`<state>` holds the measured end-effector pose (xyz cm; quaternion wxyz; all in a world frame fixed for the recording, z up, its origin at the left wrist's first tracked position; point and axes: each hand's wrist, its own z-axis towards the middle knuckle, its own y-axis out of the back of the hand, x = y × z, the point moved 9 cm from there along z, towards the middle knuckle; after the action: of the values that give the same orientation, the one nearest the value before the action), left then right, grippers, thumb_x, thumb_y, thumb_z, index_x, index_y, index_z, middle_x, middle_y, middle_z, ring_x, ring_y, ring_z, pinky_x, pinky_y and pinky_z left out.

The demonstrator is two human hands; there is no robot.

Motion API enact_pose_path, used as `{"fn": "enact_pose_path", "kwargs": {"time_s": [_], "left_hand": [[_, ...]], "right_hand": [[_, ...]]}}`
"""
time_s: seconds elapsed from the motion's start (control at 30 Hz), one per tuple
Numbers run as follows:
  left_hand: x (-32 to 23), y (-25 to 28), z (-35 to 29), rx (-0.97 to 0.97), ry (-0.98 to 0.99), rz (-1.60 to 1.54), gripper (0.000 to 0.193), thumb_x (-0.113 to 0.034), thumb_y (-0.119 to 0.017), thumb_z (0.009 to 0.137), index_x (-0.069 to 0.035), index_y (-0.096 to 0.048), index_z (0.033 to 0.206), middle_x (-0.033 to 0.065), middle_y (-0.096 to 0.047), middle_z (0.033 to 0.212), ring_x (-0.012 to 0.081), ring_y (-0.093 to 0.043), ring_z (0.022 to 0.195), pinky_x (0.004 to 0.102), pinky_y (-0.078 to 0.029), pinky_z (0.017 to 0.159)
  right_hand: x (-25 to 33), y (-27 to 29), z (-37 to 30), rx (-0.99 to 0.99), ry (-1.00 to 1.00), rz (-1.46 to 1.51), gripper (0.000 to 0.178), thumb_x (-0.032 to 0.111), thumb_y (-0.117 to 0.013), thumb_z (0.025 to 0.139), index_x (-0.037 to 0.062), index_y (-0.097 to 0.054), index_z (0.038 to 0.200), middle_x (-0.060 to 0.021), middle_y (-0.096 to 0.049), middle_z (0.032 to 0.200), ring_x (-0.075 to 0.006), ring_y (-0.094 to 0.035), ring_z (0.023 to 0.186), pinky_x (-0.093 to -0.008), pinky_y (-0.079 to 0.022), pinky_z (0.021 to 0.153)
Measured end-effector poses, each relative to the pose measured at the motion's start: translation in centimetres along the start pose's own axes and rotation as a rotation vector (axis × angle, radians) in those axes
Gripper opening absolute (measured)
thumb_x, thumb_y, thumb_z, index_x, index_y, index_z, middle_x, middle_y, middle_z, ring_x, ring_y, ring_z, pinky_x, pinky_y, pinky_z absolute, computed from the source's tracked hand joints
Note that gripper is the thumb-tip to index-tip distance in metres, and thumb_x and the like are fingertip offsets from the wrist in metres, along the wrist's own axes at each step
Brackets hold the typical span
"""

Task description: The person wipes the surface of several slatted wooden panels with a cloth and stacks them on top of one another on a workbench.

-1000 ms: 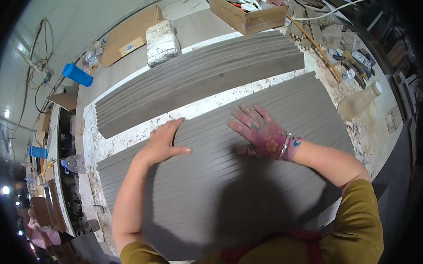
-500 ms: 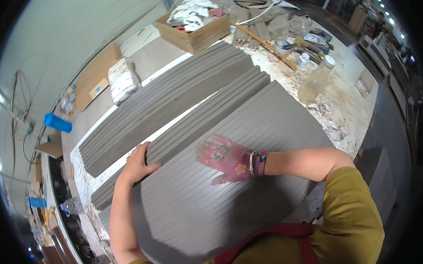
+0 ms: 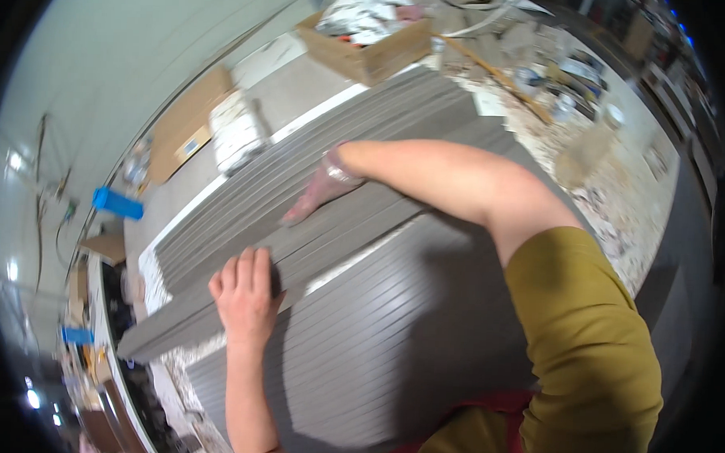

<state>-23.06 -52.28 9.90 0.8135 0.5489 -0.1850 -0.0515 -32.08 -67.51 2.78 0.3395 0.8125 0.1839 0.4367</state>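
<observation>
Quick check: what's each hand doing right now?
Left hand: fingers curled over the edge of a grey ribbed panel.
Right hand: open, flat on the same panel.

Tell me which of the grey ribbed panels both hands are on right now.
The middle panel, the long strip lying between the other two. The left hand grips its near edge and the right hand lies flat on top. The far panel and the broad near panel go untouched.
</observation>
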Motion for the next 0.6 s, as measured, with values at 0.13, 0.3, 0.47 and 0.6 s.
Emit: {"fn": "enact_pose_path", "kwargs": {"time_s": [0.13, 0.3, 0.47, 0.6], "left_hand": [[0.4, -1.9, -0.3, 0.006, -0.037, 0.047, 0.085, -0.017, -0.085, 0.049, -0.012, -0.049, 0.126, 0.0062, -0.048, 0.133, 0.0266, -0.049, 0.116, 0.0415, -0.037, 0.091], [2.5, -5.6, -0.6, 0.027, -0.012, 0.032, 0.082, -0.028, -0.082, 0.062, -0.014, -0.043, 0.134, 0.01, -0.042, 0.139, 0.0292, -0.042, 0.126, 0.0461, -0.036, 0.099], [3.9, -6.7, -0.3, 0.141, -0.017, -0.213, 0.093, -0.037, -0.083, 0.06, -0.016, -0.038, 0.14, 0.0117, -0.038, 0.141, 0.0324, -0.039, 0.128, 0.0508, -0.034, 0.102], [5.5, -6.7, -0.6, 0.253, 0.068, -0.392, 0.094, -0.046, -0.081, 0.062, -0.013, -0.04, 0.139, 0.015, -0.045, 0.136, 0.0336, -0.047, 0.122, 0.0462, -0.038, 0.1]], "right_hand": [[0.5, -2.2, 0.8, 0.315, -0.021, 0.16, 0.086, 0.075, -0.045, 0.081, 0.0133, -0.043, 0.141, -0.01, -0.039, 0.148, -0.0269, -0.036, 0.135, -0.0402, -0.028, 0.111], [2.2, -2.1, 2.3, 0.161, -0.014, -0.021, 0.084, 0.073, -0.057, 0.075, 0.0077, -0.058, 0.127, -0.0162, -0.059, 0.126, -0.0312, -0.055, 0.116, -0.0385, -0.04, 0.1], [2.7, -2.5, 1.6, -0.06, -0.005, -0.1, 0.091, 0.068, -0.063, 0.072, 0.0041, -0.046, 0.135, -0.022, -0.056, 0.126, -0.0357, -0.054, 0.118, -0.0399, -0.041, 0.1], [5.9, -3.6, 0.3, -0.137, 0.09, -0.444, 0.077, 0.058, -0.069, 0.072, 0.0057, -0.051, 0.126, -0.0201, -0.063, 0.109, -0.0352, -0.06, 0.105, -0.0469, -0.037, 0.097]]}}
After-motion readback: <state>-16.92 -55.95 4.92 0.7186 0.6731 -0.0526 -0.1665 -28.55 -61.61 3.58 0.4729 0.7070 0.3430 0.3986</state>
